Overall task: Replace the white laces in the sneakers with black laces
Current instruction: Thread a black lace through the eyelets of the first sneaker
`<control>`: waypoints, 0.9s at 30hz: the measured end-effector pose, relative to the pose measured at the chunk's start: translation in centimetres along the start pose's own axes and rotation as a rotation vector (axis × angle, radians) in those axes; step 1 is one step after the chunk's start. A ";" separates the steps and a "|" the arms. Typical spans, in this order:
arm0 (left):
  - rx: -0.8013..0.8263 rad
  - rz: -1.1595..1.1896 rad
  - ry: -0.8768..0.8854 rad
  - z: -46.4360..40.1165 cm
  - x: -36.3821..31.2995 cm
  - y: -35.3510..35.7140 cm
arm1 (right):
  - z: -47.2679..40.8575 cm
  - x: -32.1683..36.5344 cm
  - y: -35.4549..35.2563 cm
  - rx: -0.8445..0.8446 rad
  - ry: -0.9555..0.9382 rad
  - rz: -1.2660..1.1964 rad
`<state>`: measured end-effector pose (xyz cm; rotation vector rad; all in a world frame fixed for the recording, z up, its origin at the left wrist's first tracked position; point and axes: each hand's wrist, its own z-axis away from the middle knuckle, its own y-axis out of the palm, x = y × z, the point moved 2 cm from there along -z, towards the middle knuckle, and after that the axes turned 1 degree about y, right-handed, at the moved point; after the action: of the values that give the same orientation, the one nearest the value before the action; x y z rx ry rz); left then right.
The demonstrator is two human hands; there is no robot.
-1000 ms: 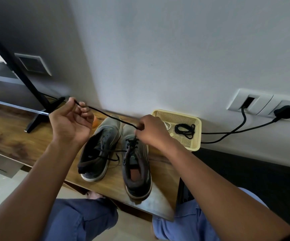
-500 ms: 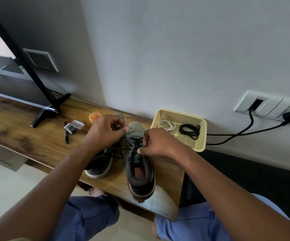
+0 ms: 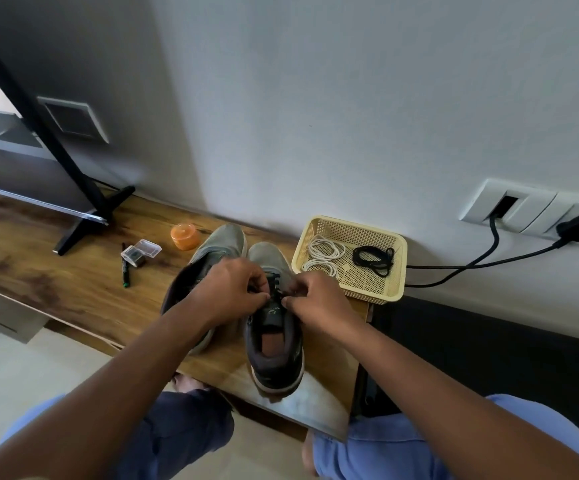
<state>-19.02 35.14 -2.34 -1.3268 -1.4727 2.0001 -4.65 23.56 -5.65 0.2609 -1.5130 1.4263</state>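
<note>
Left hand [image 3: 230,292]: I see its fingers curled over the lacing of the right sneaker, pinching the black lace [image 3: 274,295] at the eyelets.
Right hand [image 3: 317,302]: fingers curled too, pinching the same lace from the other side; the two hands sit close together over the tongue.
Right sneaker [image 3: 276,344]: grey with a white sole edge, toe toward the wall, heel toward me, standing on the tabletop [image 3: 56,289].
Left sneaker [image 3: 208,258]: just beside the other, on its left, partly hidden under my left forearm; I cannot tell how it is laced.
Basket [image 3: 397,268]: pale yellow, perforated, at the wall just right of the sneakers' toes.
White laces [image 3: 324,254]: two coiled bundles in the left half of the basket.
Spare black lace [image 3: 373,259]: a bundle in the right half of the basket, apart from the white ones.
Orange jar [image 3: 185,236]: near the left sneaker's toe.
Marker [image 3: 125,268]: dark, lying on the wood beside a small clear plastic box [image 3: 139,252].
Plug [image 3: 577,228]: black, in the wall socket, its cable running down behind the basket.
</note>
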 end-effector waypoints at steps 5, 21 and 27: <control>-0.004 -0.041 -0.037 0.0 -0.4 0.5 | -0.4 -1.1 -0.1 0.053 0.303 -0.323; -0.158 0.024 -0.068 0.2 -0.8 2.9 | -0.3 -0.9 -0.5 0.133 0.407 -0.575; -0.175 0.033 -0.096 0.1 -0.8 3.2 | -0.3 -1.0 -0.5 0.134 0.374 -0.562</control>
<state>-17.91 33.19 -4.79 -1.3476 -1.7144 2.0207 -3.67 23.27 -6.15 0.4354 -0.9408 1.0488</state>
